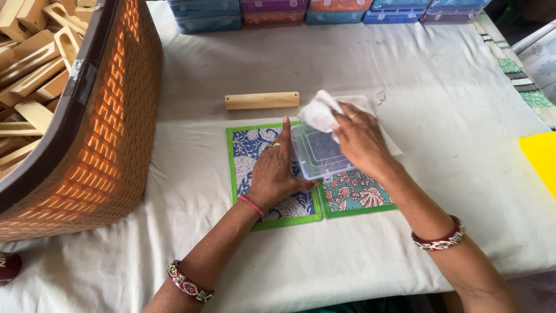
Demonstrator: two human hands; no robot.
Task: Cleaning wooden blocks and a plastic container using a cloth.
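On the white tablecloth (pixel 405 243), approx. mid-table, sits a clear plastic box (pixel 319 153), and everything else is placed relative to it. Box rests across two printed cards: a blue-and-white patterned card with green border (pixel 250 152) under its left side, and a teal floral card with pink flowers (pixel 354 195) just below and to its right.

Left hand (pixel 275 174) lies flat, palm down, fingers straight and spread, pressing on the blue card right beside the box's left edge; thumb touches the box's lower-left corner. It grips nothing (just steadies). Ring on one finger, red thread at the wrist, bangle further up the arm.

Right hand (pixel 360 141) is over the box's right side, fingers closed on a crumpled white cloth (pixel 320 112), which sticks up above the box's top edge. Bangle on that forearm too.

Just above the box, a bit to the left, lies a plain wooden block (pixel 262 100), apart from both hands. Far left of the box stands a big brown woven basket (pixel 110 127) full of wooden pieces (pixel 29 64). Well above the box, along the table's far edge, is a row of coloured cases (pixel 324 11) (blue, purple, orange). Far right of the box, a yellow sheet (pixel 541 159) shows at the frame edge.
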